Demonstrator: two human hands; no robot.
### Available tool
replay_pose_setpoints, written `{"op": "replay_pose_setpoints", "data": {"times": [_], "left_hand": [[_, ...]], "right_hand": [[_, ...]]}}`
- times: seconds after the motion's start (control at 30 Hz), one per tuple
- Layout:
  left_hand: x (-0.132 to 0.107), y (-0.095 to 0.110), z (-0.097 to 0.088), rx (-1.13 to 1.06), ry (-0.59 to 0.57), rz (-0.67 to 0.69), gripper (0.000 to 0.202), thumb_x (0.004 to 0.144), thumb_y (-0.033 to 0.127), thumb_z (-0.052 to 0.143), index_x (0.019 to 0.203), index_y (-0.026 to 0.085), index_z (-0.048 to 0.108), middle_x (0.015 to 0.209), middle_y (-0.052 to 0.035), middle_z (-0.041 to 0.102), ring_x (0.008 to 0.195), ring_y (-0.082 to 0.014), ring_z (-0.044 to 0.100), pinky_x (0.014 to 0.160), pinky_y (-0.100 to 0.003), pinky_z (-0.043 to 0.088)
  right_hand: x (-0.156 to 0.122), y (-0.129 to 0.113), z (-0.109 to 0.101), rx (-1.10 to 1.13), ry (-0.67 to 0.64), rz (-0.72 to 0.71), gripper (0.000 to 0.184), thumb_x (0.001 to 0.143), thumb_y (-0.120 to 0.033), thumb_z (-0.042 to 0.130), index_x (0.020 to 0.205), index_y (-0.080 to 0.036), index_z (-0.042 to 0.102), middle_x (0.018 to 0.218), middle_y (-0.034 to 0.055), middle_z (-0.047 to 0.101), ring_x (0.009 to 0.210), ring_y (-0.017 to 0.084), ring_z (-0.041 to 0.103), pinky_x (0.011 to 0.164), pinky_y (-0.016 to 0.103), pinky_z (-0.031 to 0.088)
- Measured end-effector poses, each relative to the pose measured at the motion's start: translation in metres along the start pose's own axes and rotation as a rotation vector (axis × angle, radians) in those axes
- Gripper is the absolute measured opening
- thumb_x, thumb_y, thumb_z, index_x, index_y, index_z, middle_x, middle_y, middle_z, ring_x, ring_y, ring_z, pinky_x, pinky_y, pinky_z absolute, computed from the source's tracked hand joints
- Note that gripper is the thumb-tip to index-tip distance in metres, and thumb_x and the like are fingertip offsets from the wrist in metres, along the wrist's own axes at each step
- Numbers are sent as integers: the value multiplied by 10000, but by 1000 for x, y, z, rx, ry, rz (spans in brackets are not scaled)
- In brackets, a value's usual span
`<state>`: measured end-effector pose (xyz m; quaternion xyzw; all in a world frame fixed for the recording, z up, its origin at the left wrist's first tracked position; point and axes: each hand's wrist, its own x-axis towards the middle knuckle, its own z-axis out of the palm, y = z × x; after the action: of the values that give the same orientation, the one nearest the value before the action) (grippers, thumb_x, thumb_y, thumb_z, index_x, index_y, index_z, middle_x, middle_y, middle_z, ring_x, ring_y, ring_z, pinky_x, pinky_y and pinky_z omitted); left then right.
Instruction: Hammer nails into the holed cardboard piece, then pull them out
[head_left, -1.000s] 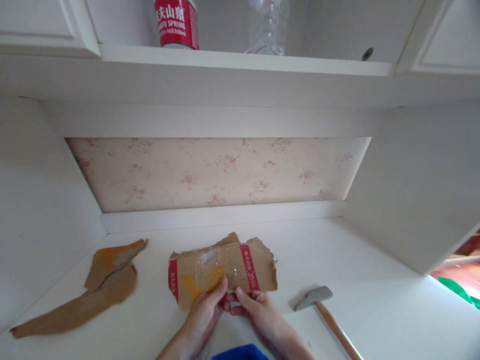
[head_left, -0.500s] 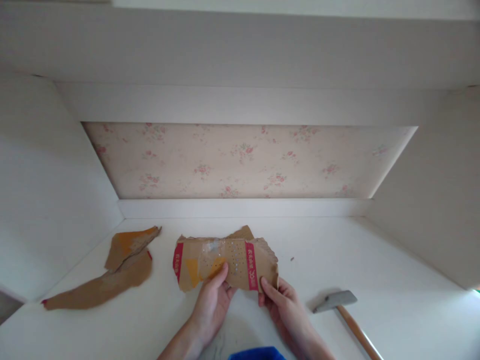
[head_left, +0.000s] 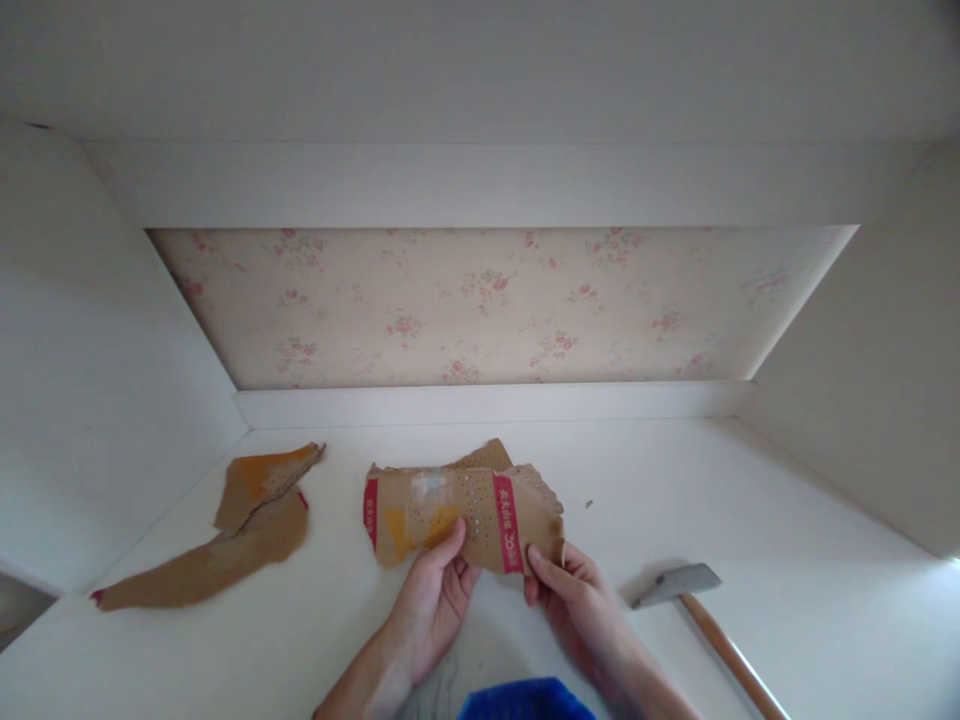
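Cardboard piece (head_left: 465, 505): torn, brown with red bands and small holes, held over the table (head_left: 750, 520), lower centre of the frame.
Left hand (head_left: 435, 600): grip closed on the lower middle edge of the piece, thumb on its front.
Right hand (head_left: 570, 600): grip closed on its lower right corner.
Hammer (head_left: 679, 583): lies on the table, lower right, apart from the right hand.
Cardboard scraps (head_left: 225, 545): flat on the table, lower left.
Blue container (head_left: 525, 700): bottom edge of the frame, inside not visible.

Single head-worn view, facing forward and down, close over white desk (head_left: 750, 520), floral back wall (head_left: 480, 305) ahead
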<state>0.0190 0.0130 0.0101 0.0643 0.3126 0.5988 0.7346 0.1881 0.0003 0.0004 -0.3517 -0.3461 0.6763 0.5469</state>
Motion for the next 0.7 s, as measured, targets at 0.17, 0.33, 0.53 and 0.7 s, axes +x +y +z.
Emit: {"op": "replay_pose_setpoints", "data": {"times": [0.17, 0.33, 0.53, 0.7], "left_hand": [[-1, 1, 0, 76, -75, -171, 245, 943, 246, 624, 1119, 77, 643, 1078, -191, 738, 920, -255, 742, 783, -331, 616], [-2, 4, 3, 73, -2, -141, 167, 960, 207, 590, 1073, 100, 649, 1025, -163, 754, 876, -219, 747, 790, -312, 602], [-5, 3, 2, 44, -80, -104, 160, 958, 205, 593, 1079, 123, 658, 983, -122, 766, 907, -224, 744, 850, -338, 590], [-8, 6, 4, 15, -149, -122, 263, 985, 271, 546, 1170, 106, 635, 1107, -149, 744, 1019, -252, 718, 919, -364, 566]], "right_hand": [[1, 1, 0, 9, -16, -1, 345, 756, -460, 813, 589, -186, 686, 556, 1, 596, 639, 148, 439, 634, 248, 339], [2, 3, 0, 41, -14, 5, 292, 751, -438, 826, 676, -184, 702, 564, -20, 599, 563, 115, 406, 577, 234, 307], [-1, -1, 2, 50, -37, 22, 261, 765, -404, 822, 698, -175, 717, 592, -18, 597, 567, 111, 410, 575, 233, 311], [-4, 0, 0, 39, -60, 27, 289, 781, -387, 810, 624, -169, 706, 606, 1, 611, 634, 134, 447, 616, 240, 329]]}}
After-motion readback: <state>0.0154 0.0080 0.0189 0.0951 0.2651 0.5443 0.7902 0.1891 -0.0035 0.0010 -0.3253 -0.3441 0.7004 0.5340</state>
